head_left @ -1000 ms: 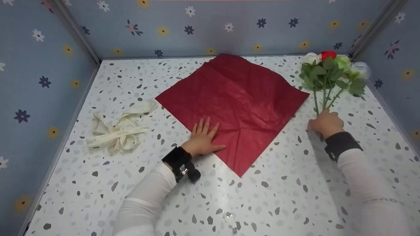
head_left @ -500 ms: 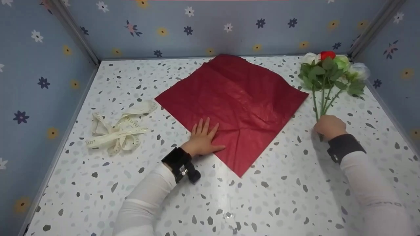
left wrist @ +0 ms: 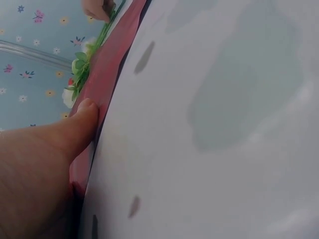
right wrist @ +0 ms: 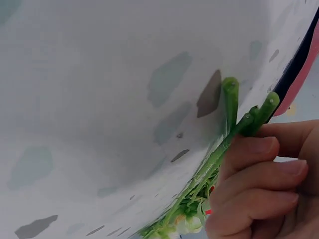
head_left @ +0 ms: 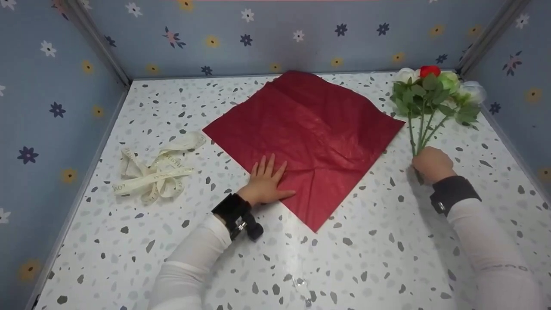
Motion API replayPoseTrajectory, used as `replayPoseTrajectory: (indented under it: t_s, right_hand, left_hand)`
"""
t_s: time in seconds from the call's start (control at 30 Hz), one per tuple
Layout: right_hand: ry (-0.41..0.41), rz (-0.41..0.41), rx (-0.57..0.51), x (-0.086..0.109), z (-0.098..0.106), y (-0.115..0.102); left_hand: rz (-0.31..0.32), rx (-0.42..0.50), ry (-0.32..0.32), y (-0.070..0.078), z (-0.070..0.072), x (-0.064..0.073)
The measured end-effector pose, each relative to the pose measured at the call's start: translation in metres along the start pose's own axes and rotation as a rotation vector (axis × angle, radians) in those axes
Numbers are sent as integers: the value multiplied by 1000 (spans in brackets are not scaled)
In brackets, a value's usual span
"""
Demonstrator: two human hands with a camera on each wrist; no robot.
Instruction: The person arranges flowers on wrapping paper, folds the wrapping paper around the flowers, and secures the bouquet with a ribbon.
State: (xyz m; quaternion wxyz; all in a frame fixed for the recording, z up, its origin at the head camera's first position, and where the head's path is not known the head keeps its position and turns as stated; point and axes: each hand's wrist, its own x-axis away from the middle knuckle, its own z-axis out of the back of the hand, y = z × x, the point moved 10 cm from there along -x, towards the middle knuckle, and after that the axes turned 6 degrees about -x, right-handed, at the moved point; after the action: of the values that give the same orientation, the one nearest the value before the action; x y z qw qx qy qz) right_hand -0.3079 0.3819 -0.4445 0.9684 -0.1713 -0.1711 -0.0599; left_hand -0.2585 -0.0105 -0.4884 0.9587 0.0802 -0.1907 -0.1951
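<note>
A sheet of dark red wrapping paper (head_left: 318,125) lies diagonally on the speckled table, lightly creased. My left hand (head_left: 264,185) rests flat on its lower left edge with the fingers spread; in the left wrist view the thumb (left wrist: 82,124) presses on the red sheet. Over at the right, my right hand (head_left: 432,164) grips a bunch of artificial flowers (head_left: 424,97) by the stems. Their heads are white, red and pale green, above green leaves. Seen from the right wrist, the green stem ends (right wrist: 249,119) stick out past the curled fingers.
A loose tangle of cream ribbon (head_left: 157,172) with printed lettering lies on the left part of the table (head_left: 344,275). Blue flower-patterned panels (head_left: 275,38) enclose the table at the back and both sides. A small clear scrap (head_left: 301,284) sits near the front.
My right hand has slid a little down the stems toward their lower ends and closed into a fuller grip. The flower heads, the left hand and the paper have hardly moved.
</note>
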Motion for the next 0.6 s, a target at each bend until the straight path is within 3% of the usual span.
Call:
replayPoseTrajectory:
  t_s: [0.1,0.37,0.6]
  right_hand:
    - [62,-25,-95,-1,5,6]
    - [35,19,-147,-4,8,3]
    - [156,38,-146,-4,13,0]
  left_hand:
    - [1,2,1,0,0,0]
    - [-5,6,3,0,2,1]
    - [1,3,-4,1,1,2]
